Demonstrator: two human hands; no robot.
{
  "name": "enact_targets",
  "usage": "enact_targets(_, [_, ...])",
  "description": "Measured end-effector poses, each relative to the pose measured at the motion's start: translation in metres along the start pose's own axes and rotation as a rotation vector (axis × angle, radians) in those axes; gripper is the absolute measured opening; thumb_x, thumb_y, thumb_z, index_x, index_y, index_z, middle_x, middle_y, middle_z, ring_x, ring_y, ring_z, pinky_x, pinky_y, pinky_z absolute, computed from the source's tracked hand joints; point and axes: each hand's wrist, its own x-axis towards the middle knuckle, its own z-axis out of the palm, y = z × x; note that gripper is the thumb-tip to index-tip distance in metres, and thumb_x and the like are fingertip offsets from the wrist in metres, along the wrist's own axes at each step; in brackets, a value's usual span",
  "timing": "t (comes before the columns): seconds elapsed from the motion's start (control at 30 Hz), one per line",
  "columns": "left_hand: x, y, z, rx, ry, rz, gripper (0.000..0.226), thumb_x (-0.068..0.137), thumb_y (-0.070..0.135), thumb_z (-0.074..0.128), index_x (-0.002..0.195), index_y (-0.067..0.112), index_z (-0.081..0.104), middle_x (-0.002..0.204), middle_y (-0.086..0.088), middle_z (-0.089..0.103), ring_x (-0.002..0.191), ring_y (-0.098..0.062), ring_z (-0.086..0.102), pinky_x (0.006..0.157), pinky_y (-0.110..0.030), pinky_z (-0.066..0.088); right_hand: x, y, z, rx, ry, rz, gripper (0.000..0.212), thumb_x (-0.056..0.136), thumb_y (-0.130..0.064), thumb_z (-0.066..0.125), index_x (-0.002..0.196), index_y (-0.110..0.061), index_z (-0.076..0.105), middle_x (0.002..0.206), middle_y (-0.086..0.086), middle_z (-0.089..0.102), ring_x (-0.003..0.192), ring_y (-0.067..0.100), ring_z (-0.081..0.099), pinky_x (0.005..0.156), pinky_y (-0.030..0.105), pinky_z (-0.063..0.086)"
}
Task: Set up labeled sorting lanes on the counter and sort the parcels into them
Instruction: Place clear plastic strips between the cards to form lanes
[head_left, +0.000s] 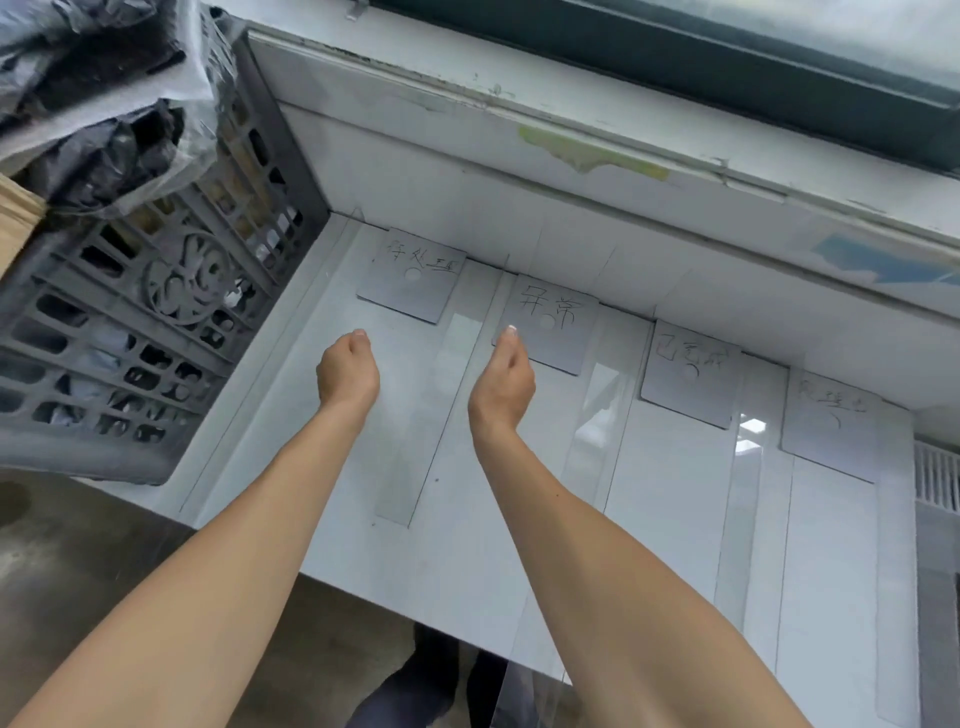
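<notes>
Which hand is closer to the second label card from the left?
Right. The right hand is at the left edge of the second label card, fingertips almost at it; the left hand is farther left, nearer the first card.

Counter (467, 545) white. Label cards (410, 291) pale grey, dark handwritten characters. Crate (130, 332) mid-grey, lattice pattern, swirl ornament. Bags (104, 150) upper left black under clear film. Window frame (675, 57) upper right dark green. Ledge (441, 150) off-white; yellow-green patch (587, 153) centre, blue patch (872, 265) right. Floor (78, 561) lower left grey-brown.
</notes>
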Motion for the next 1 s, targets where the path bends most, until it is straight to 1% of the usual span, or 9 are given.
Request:
enact_targets(0.07, [0.014,0.001,-0.027,0.033,0.101,0.103,0.031,0.104,0.025,0.033,0.090,0.009,0.057,0.081,-0.001,0.057,0.089,-0.029,0.051,0.074,-0.034,0.036,-0.006,-0.015,0.012,0.026,-0.017,-0.046,0.043,0.103,-0.049,0.039,0.090,-0.014,0.060,0.090,-0.028,0.067,0.095,-0.001,0.057,0.073,0.024,0.046])
enact_targets(0.13, [0.034,-0.004,-0.051,0.068,0.114,0.132,0.034,0.104,0.023,0.037,0.117,0.007,0.064,0.117,-0.011,0.067,0.113,-0.034,0.057,0.091,-0.039,0.045,-0.011,-0.025,0.028,0.031,-0.116,-0.060,0.043,0.102,-0.051,0.040,0.084,-0.019,0.061,0.083,-0.025,0.066,0.081,-0.006,0.058,0.070,0.015,0.040])
enact_targets(0.2, [0.057,-0.011,-0.069,0.106,0.058,0.097,0.041,0.104,0.021,0.042,0.141,0.006,0.051,0.145,-0.013,0.052,0.133,-0.033,0.048,0.109,-0.041,0.040,-0.017,-0.030,0.048,-0.012,-0.256,-0.062,0.044,0.101,-0.058,0.038,0.091,-0.027,0.068,0.099,-0.015,0.069,0.088,0.000,0.052,0.081,0.015,0.036])
enact_targets(0.3, [0.088,-0.027,-0.081,0.163,-0.021,0.054,0.044,0.101,0.016,0.051,0.143,0.004,0.050,0.147,-0.015,0.050,0.134,-0.034,0.048,0.110,-0.042,0.039,-0.023,-0.022,0.081,-0.088,-0.403,0.025,0.063,0.100,-0.062,0.033,0.143,-0.020,0.054,0.149,-0.005,0.051,0.135,0.006,0.043,0.105,0.023,0.028])
enact_targets(0.43, [0.111,-0.050,-0.087,0.180,-0.142,0.058,0.041,0.096,0.007,0.058,0.136,-0.002,0.056,0.138,-0.020,0.058,0.127,-0.033,0.055,0.109,-0.039,0.042,-0.038,0.001,0.130,-0.080,-0.455,0.204,0.069,0.100,-0.064,0.029,0.153,-0.020,0.039,0.158,-0.003,0.039,0.146,0.018,0.035,0.121,0.042,0.027])
enact_targets(0.6, [0.116,-0.066,-0.088,0.217,-0.168,0.164,0.013,0.088,-0.001,0.060,0.092,0.003,0.073,0.090,-0.021,0.072,0.084,-0.031,0.064,0.076,-0.032,0.046,-0.050,0.020,0.183,-0.249,-0.398,0.149,0.034,0.097,-0.038,0.054,0.104,-0.007,0.066,0.103,0.005,0.067,0.113,0.032,0.062,0.085,0.034,0.047])
enact_targets(0.7, [0.113,-0.073,-0.090,0.315,-0.121,0.270,0.031,0.086,-0.002,0.056,0.063,0.017,0.048,0.066,-0.021,0.055,0.068,-0.034,0.048,0.064,-0.034,0.037,-0.043,0.021,0.208,-0.466,-0.286,0.048,0.029,0.095,-0.031,0.058,0.109,-0.008,0.068,0.105,0.008,0.072,0.102,0.028,0.066,0.084,0.034,0.052])
enact_targets(0.8, [0.108,-0.076,-0.096,0.387,-0.103,0.329,0.035,0.084,-0.003,0.047,0.056,0.015,0.037,0.072,-0.025,0.060,0.073,-0.044,0.058,0.057,-0.034,0.037,-0.033,0.013,0.230,-0.620,-0.222,-0.067,0.030,0.095,-0.037,0.059,0.103,-0.009,0.067,0.097,0.005,0.069,0.088,0.026,0.062,0.074,0.033,0.048])
enact_targets(1.0, [0.100,-0.076,-0.098,0.540,-0.085,0.388,0.023,0.090,0.000,0.045,0.070,0.008,0.054,0.083,-0.016,0.064,0.071,-0.038,0.057,0.054,-0.034,0.037,-0.020,0.008,0.253,-0.816,-0.157,-0.159,0.023,0.087,-0.016,0.056,0.069,-0.014,0.042,0.057,-0.001,0.032,0.056,0.024,0.033,0.046,0.030,0.019])
